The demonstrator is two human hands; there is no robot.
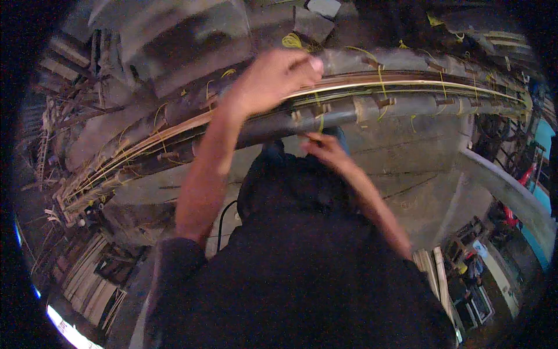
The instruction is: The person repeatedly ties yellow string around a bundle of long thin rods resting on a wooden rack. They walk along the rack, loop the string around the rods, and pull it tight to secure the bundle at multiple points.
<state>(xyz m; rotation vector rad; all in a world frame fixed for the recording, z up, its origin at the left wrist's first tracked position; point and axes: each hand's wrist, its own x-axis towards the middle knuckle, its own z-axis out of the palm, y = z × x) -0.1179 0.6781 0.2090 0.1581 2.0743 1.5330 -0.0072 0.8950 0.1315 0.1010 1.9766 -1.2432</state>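
Watching remotely, I see the left hand (273, 78) at 12 o'clock over long strips (401, 80) arching from 9 to nearly 3; the right hand (328, 150) at 2. I cannot tell either grip. Cord-tying seems underway, calling for taut yellow cord (320, 121).

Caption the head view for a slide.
Left hand over long thin strips, right hand beside the near dark pole, yellow ties strung along the length.
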